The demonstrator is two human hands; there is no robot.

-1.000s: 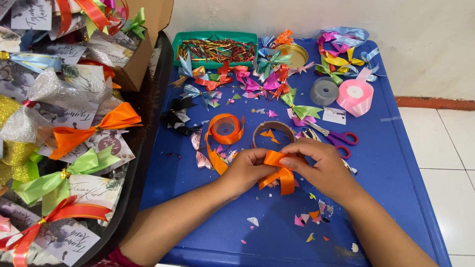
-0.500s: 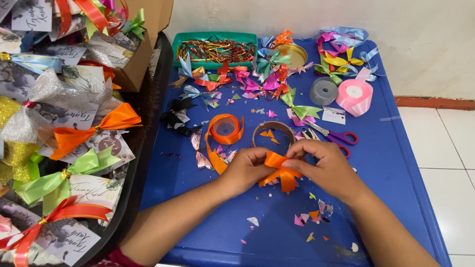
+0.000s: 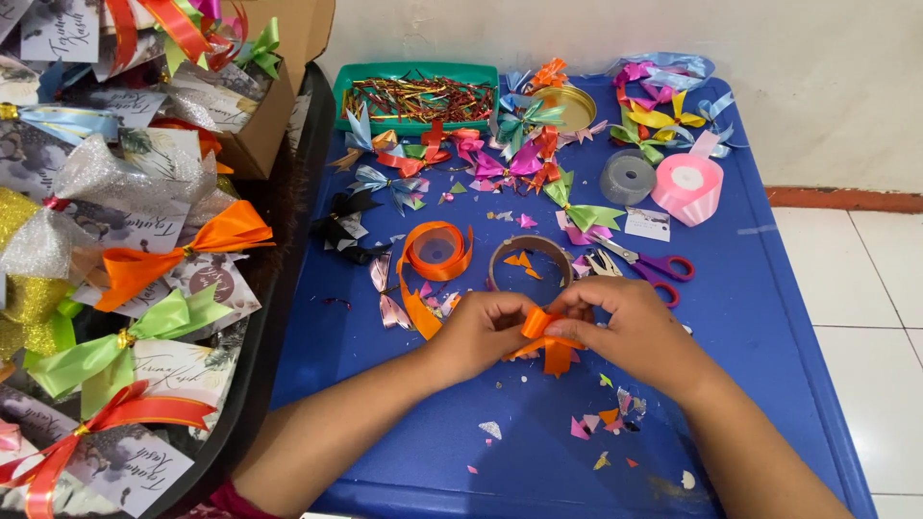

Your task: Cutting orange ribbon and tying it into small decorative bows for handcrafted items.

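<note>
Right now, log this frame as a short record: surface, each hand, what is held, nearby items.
Surface: blue table
Left hand: pinching the orange ribbon bow
Right hand: pinching the same bow from the other side
Just beyond hands: orange ribbon roll, empty ring, purple-handled scissors
Far edge: green tray, pink ribbon roll, finished bows
Table litter: ribbon scraps
</note>
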